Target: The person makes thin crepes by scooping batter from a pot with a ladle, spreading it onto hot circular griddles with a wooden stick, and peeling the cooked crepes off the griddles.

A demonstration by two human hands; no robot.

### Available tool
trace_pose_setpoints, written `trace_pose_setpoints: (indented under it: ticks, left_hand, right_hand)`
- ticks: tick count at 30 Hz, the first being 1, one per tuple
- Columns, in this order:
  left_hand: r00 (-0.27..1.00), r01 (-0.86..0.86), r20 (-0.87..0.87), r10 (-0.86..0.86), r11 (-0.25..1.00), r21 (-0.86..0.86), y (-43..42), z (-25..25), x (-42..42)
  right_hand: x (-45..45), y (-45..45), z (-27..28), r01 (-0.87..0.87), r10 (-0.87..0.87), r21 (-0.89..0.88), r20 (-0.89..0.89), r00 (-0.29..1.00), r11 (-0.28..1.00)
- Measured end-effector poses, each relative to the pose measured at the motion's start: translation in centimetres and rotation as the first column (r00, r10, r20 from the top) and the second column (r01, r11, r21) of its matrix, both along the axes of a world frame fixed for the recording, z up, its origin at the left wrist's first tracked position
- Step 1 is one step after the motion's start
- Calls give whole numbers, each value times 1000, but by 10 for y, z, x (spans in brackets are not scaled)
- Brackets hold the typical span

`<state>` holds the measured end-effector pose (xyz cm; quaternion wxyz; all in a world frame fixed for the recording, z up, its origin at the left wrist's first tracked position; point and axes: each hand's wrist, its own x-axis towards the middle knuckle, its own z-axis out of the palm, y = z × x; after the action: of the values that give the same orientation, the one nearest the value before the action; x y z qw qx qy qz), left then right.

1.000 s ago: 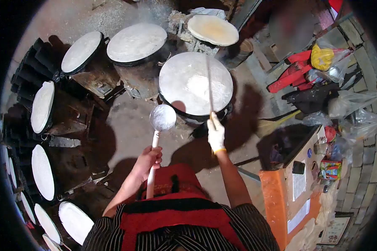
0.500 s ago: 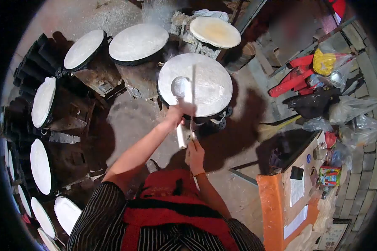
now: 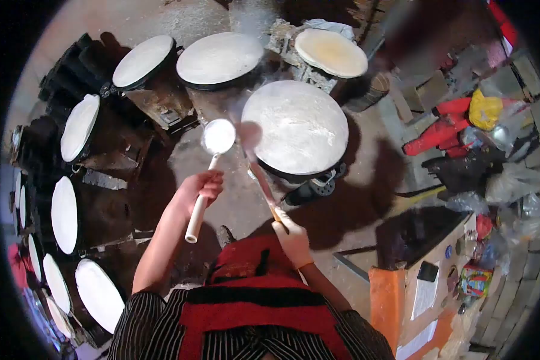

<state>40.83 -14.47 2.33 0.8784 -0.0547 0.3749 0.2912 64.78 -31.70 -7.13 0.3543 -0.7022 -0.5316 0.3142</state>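
My left hand is closed round the pale tubular handle of a ladle. The ladle's round bowl looks white and lies just left of the nearest round griddle, above the floor. My right hand grips the handle of a long, thin, flat spatula. Its blade slants up and left along the griddle's left edge and is blurred near the tip; whether it touches the griddle cannot be told. A white, streaky layer covers the griddle's top.
More white-topped round griddles on stands curve round the left side, including one at the back. A browner flat round lies at the back right. On the right are an orange-sided table with a phone, and bags with red cloth.
The ladle has moved left, from over the nearest griddle to beside it. The spatula has swung from upright over the griddle to a leftward slant at its edge. My hands are farther apart.
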Motion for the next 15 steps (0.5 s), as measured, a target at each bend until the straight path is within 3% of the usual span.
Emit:
trace_pose_setpoints:
  ticks: [1,3,5,6,7,11,13,15]
  left_hand:
    - [999,-42,-21,42,999,-2,-8,-4,-10]
    - [972,-145,-183,145,989,16,-33,2,-27]
    - [953,-225,-199,228,974,38,-62,-20,-57]
    - [941,-250,-225,255,967,48,-79,-37,-72]
    - [926,-278,-249,285,958,65,-95,-48,-85]
    - [868,-487,-182,463,866,-118,-139,-36,-101]
    - [796,-605,-132,591,770,-204,-149,-44,-115]
    - [640,-675,154,753,646,-355,-160,-57,-139]
  right_hand:
    - [10,3,13,24,-25,-33,-32,999,999]
    - [36,22,-21,219,-187,436,-116,976,873]
    - [54,26,-29,200,-252,490,41,967,848]
    - [46,13,-11,194,-196,80,9,981,978]
    - [41,5,-19,59,-70,59,217,974,997]
    - [18,23,-1,-353,341,11,236,910,936]
    - [-8,54,3,-409,397,14,208,894,913]
    - [-47,96,25,-385,414,-163,224,882,909]
